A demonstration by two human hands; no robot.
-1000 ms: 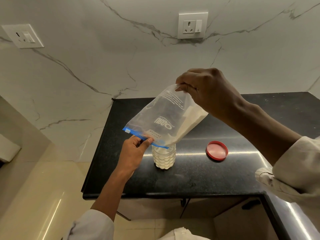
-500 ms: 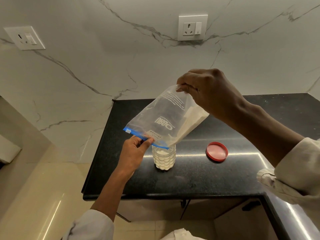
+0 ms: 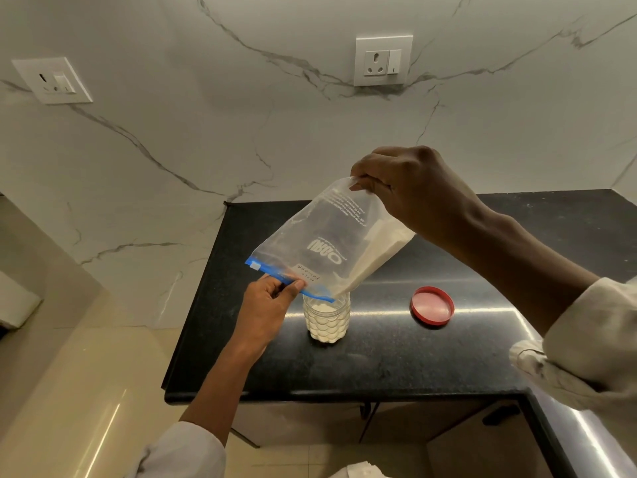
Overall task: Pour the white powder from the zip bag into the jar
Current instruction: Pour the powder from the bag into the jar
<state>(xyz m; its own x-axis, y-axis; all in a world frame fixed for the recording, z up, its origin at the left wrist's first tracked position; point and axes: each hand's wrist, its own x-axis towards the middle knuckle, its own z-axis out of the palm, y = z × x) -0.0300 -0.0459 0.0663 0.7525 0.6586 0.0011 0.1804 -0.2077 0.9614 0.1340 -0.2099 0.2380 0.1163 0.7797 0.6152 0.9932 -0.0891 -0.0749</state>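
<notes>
The zip bag (image 3: 320, 246) is held upside down and tilted above the jar (image 3: 326, 317), which stands on the black counter (image 3: 379, 367); the right hand (image 3: 417, 194) pinches its upper corner and the left hand (image 3: 267, 305) pinches the blue zip strip (image 3: 275, 276) beside the jar mouth. The white powder (image 3: 374, 257) lies along the bag's lower right side down to the open corner at the jar rim, though falling powder is hard to make out there. The jar already holds powder, and the red lid (image 3: 432, 306) lies on the counter to its right, apart from it.
</notes>
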